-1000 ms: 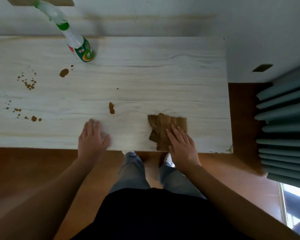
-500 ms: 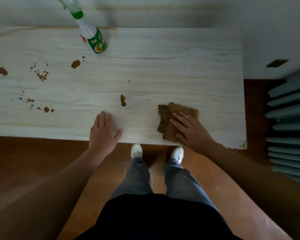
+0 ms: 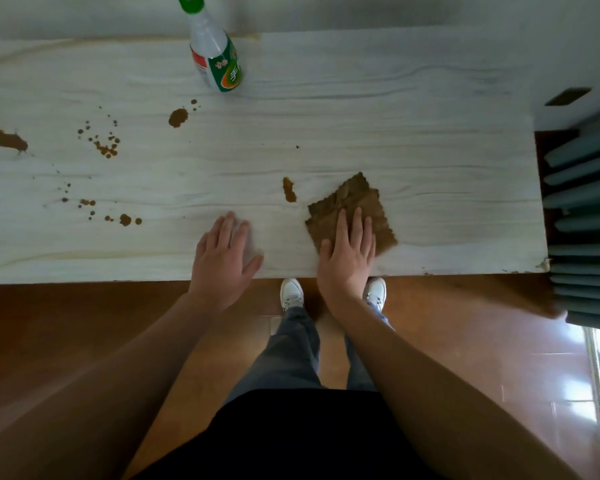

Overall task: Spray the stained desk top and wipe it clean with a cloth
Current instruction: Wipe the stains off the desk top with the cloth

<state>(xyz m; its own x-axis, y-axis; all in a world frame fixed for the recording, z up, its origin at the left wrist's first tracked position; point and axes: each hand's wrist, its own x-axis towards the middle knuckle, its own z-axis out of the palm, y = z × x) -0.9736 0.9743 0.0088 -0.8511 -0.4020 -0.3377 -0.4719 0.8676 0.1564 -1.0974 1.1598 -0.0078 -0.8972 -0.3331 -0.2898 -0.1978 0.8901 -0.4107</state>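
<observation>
While the person is standing at the near edge of the desk, both hands are resting on its top.

Desk top: the pale wood-grain desk top (image 3: 395, 116) is running across the view, with its far edge lying along a light wall.

Right hand: the right hand (image 3: 347, 252) is lying flat with its fingers together and stretched out, pressing down on the cloth rather than pinching it.

Cloth: the brown cloth (image 3: 352, 202) is lying on the desk top near the front edge, turned corner-up like a diamond, its near part sitting under the right hand.

Left hand: the left hand (image 3: 224, 259) is lying palm-down and empty on bare wood just left of the cloth, fingers loosely spread, its heel hanging over the front edge.

Nearest stain: a small brown stain (image 3: 289, 190) is sitting just beside the left corner of the cloth, apart from both hands.

Other stains: a round blot (image 3: 178, 117), a smear (image 3: 7, 140) and scattered spots (image 3: 106, 148) are covering the left half of the desk top.

Spray bottle: the spray bottle (image 3: 215, 60), clear with a green collar and a green label, is standing near the far edge, well apart from both hands.

Floor: white shoes (image 3: 291, 294) are showing on the brown floor (image 3: 66, 317) below the desk edge.
</observation>
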